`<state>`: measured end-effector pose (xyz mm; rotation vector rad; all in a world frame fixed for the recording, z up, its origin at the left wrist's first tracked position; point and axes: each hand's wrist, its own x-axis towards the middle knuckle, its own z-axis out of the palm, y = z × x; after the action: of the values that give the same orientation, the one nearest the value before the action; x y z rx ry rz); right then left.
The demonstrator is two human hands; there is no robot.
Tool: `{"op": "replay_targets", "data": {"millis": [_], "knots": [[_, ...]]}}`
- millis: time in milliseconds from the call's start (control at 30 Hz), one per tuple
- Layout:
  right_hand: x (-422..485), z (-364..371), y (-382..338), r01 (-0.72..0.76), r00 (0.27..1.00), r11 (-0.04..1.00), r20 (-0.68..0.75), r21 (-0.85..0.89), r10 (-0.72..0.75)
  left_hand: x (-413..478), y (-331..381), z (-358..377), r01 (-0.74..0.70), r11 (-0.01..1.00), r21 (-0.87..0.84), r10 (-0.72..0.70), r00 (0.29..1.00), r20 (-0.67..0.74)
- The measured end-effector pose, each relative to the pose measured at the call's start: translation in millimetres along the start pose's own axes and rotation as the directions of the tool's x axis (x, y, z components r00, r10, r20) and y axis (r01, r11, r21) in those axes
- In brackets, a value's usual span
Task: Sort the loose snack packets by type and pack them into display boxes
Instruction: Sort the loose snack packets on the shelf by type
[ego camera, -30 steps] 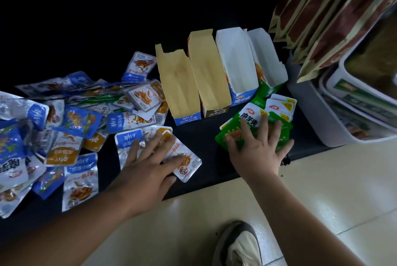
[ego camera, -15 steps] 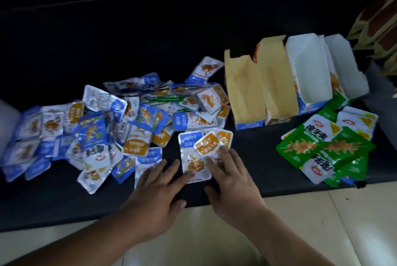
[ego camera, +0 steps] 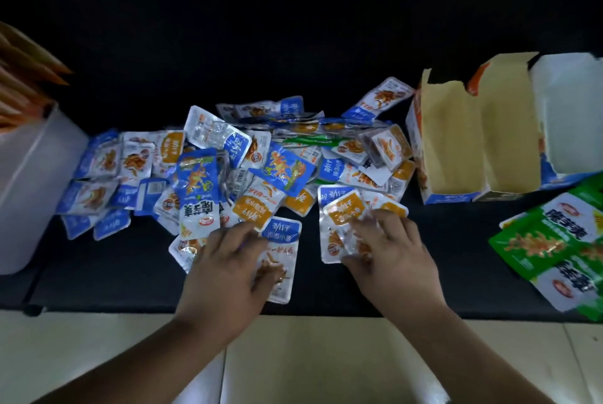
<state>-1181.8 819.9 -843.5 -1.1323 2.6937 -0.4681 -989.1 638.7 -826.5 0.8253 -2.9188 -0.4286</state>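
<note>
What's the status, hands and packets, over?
Left hand flat on blue-top packet. Right hand touching orange-label packet. Display boxes look empty. Nothing blocking them.

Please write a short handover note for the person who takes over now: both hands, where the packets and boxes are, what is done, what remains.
Left hand: flat, fingers spread, resting on a blue-topped packet at the front edge of the mixed pile.
Right hand: fingers spread on a small stack of orange-labelled packets.
Done: green packets lie grouped at the right.
Remaining: blue and orange packets unsorted; the display boxes look empty, so nothing is packed.
</note>
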Motion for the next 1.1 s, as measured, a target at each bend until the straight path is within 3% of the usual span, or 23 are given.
{"op": "replay_targets", "data": {"millis": [133, 233, 367, 467, 567, 667, 767, 900, 1000, 1100], "knots": [[2, 2, 6, 0.022, 0.996, 0.999, -0.089, 0.039, -0.018, -2, 6, 4, 0.151, 0.988, 0.036, -0.153, 0.986, 0.065], [11, 2, 6, -0.029, 0.999, 0.991, -0.021, 0.13, 0.032, 5, 24, 7, 0.241, 0.965, -0.104, -0.226, 0.965, 0.136], [16, -6, 5, -0.098, 0.994, 0.99, -0.041, 0.106, 0.102, 12, 38, 6, 0.474, 0.844, -0.251, -0.409, 0.872, 0.27], [11, -13, 7, -0.135, 0.991, 0.983, -0.003, 0.126, 0.136, 11, 36, 8, 0.521, 0.782, -0.342, -0.423, 0.847, 0.323], [5, -16, 14, -0.199, 0.98, 0.948, 0.018, 0.248, 0.201, 11, 39, 4, 0.52, 0.739, -0.429, -0.445, 0.854, 0.27], [-1, -18, 21, -0.24, 0.965, 0.88, -0.001, 0.409, 0.264, 17, 50, -5, 0.585, 0.566, -0.581, -0.472, 0.808, 0.353], [-5, -20, 22, -0.261, 0.955, 0.816, 0.017, 0.516, 0.295, 24, 71, -7, 0.63, 0.484, -0.607, -0.393, 0.776, 0.492], [-9, -22, 17, -0.299, 0.95, 0.753, 0.109, 0.586, 0.293, 33, 84, -2, 0.665, 0.395, -0.633, -0.464, 0.74, 0.487], [-8, -26, 15, -0.353, 0.934, 0.698, 0.19, 0.622, 0.303, 33, 82, 0, 0.65, 0.446, -0.615, -0.496, 0.751, 0.435], [-2, -29, 7, -0.41, 0.911, 0.632, 0.257, 0.657, 0.323, 31, 91, -1, 0.615, 0.506, -0.605, -0.398, 0.788, 0.469]]}}
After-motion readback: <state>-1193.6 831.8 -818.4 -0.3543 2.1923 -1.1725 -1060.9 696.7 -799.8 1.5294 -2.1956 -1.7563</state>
